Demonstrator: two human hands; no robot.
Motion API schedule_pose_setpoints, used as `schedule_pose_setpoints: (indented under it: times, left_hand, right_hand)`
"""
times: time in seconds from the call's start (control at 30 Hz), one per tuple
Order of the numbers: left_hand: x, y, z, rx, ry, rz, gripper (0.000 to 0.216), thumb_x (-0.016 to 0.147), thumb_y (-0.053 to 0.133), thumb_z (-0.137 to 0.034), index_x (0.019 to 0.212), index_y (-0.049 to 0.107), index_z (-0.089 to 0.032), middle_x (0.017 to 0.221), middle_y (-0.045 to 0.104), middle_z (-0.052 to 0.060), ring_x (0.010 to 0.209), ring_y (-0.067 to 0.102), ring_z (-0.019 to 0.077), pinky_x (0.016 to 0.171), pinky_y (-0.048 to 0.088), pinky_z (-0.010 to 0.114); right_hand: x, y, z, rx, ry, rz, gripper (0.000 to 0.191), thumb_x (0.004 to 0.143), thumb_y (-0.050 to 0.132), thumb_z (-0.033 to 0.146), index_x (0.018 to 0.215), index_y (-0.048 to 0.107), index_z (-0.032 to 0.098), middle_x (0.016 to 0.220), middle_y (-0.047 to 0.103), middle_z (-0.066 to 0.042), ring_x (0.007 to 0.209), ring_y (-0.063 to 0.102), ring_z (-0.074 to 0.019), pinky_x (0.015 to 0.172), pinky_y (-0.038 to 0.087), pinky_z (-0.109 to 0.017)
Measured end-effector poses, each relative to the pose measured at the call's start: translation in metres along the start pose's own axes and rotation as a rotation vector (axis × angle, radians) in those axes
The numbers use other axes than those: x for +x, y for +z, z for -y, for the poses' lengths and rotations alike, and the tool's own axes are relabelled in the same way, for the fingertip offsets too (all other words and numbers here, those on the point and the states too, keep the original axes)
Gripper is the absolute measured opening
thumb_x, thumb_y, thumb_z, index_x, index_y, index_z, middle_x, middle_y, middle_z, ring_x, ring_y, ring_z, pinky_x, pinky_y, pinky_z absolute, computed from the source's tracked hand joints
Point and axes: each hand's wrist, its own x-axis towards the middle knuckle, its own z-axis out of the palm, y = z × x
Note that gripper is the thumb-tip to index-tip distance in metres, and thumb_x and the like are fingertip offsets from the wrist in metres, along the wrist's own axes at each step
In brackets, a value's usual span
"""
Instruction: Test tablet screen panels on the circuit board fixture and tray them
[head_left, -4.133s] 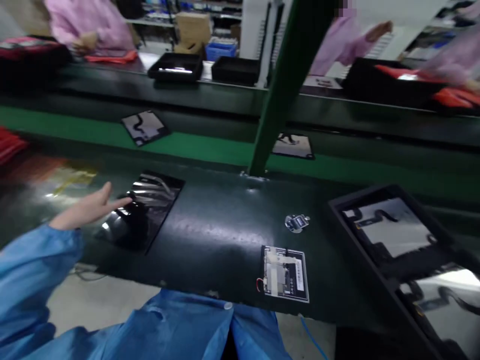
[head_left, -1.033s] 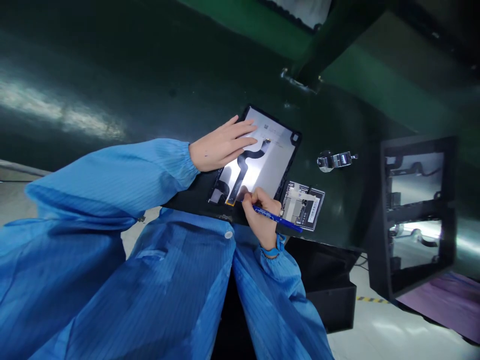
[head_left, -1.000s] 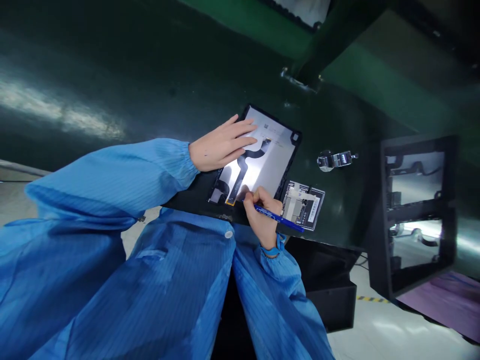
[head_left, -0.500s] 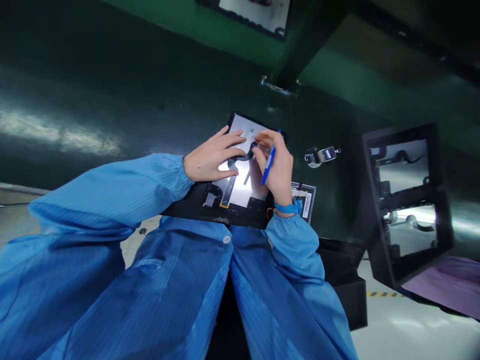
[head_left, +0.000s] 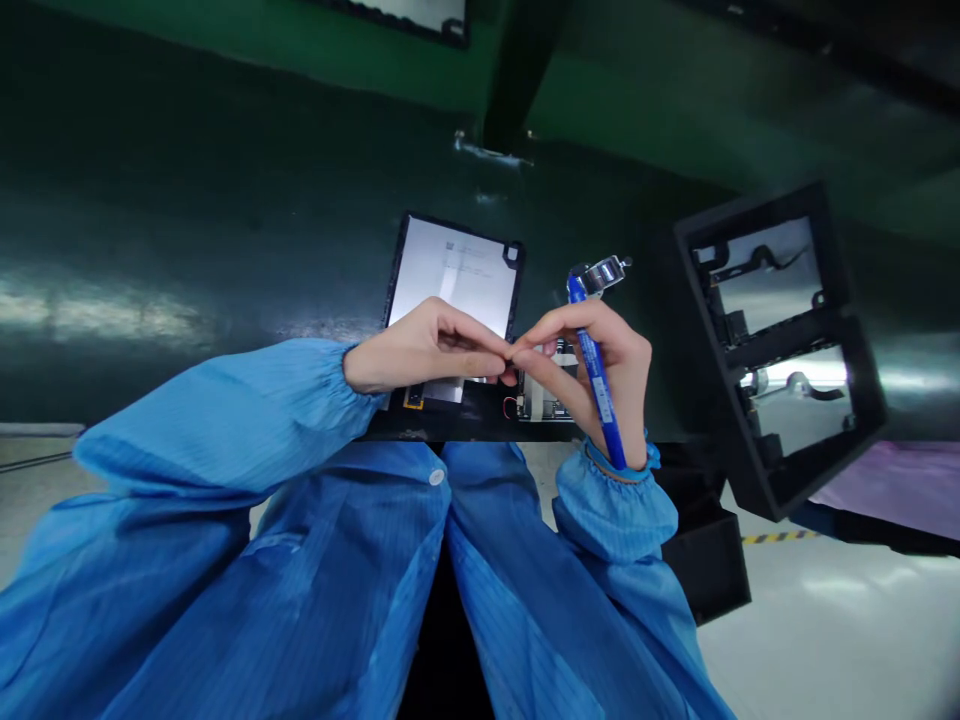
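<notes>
My left hand [head_left: 431,348] is closed, with thumb and fingertips pinched together over the lower edge of a flat display panel [head_left: 450,275]. Whatever it pinches is too small to make out. Its fingertips meet those of my right hand [head_left: 619,365], whose thumb and index finger are pinched too. A blue pen [head_left: 596,375] is tucked in my right hand, slanting across it towards the wrist. The panel lies on the dark green table, grey-white with a black frame. Partly hidden below my right hand is a board with electronic parts [head_left: 551,395] and a thin red wire.
A shiny metal object [head_left: 602,274] lies just beyond my right hand. To the right stands a black tray [head_left: 739,385] with two compartments, each holding a framed panel. Another panel [head_left: 420,12] is at the far edge. A black box [head_left: 709,575] sits below table height.
Both hands have left the panel's middle and come together at its lower right, fingertips meeting. My left hand has gone from spread to pinched. The view has shifted, uncovering more of the panel.
</notes>
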Motion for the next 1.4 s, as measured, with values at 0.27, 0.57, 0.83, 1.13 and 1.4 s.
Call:
schedule_pose_setpoints:
  times: [0.27, 0.57, 0.83, 1.13, 1.4]
  left_hand:
    - [0.004, 0.011, 0.000, 0.259, 0.005, 0.096, 0.014, 0.078, 0.076, -0.017, 0.090, 0.082, -0.020, 0.084, 0.079, 0.003, 0.078, 0.075, 0.0198, 0.074, 0.064, 0.030]
    - [0.006, 0.047, 0.047, 1.166, 0.276, -0.428, 0.013, 0.087, 0.070, -0.017, 0.097, 0.078, -0.016, 0.094, 0.077, 0.006, 0.084, 0.073, 0.0220, 0.073, 0.059, 0.033]
    - [0.009, 0.055, 0.057, 1.262, 0.256, -0.459, 0.006, 0.086, 0.070, -0.017, 0.089, 0.076, -0.018, 0.091, 0.076, 0.003, 0.081, 0.072, 0.0211, 0.068, 0.057, 0.031]
    - [0.011, 0.058, 0.061, 1.245, 0.268, -0.476, 0.005, 0.085, 0.072, -0.016, 0.088, 0.076, -0.016, 0.090, 0.075, 0.004, 0.079, 0.071, 0.0202, 0.067, 0.056, 0.030]
    - [0.011, 0.057, 0.063, 1.244, 0.254, -0.473, 0.004, 0.085, 0.072, -0.017, 0.087, 0.076, -0.017, 0.089, 0.075, 0.004, 0.079, 0.071, 0.0195, 0.067, 0.056, 0.030]
  right_hand:
    - [-0.016, -0.008, -0.025, 0.273, 0.217, 0.055, 0.024, 0.082, 0.080, 0.036, 0.088, 0.061, 0.023, 0.072, 0.065, 0.004, 0.062, 0.060, -0.0109, 0.057, 0.046, -0.025]
    - [-0.046, -0.008, -0.080, -0.088, 0.223, -0.434, 0.011, 0.084, 0.072, 0.023, 0.083, 0.061, 0.024, 0.069, 0.055, 0.007, 0.062, 0.053, -0.0090, 0.063, 0.046, -0.025]
    - [-0.052, -0.004, -0.095, -0.140, 0.259, -0.415, 0.011, 0.085, 0.070, 0.027, 0.082, 0.060, 0.029, 0.069, 0.054, 0.007, 0.062, 0.051, -0.0102, 0.062, 0.045, -0.025]
    - [-0.052, -0.005, -0.092, -0.119, 0.265, -0.387, 0.009, 0.087, 0.068, 0.026, 0.084, 0.060, 0.026, 0.071, 0.053, 0.007, 0.063, 0.049, -0.0095, 0.065, 0.044, -0.025]
    - [-0.052, -0.005, -0.090, -0.106, 0.264, -0.381, 0.008, 0.087, 0.068, 0.023, 0.085, 0.061, 0.021, 0.069, 0.052, 0.007, 0.062, 0.047, -0.0084, 0.064, 0.041, -0.024]
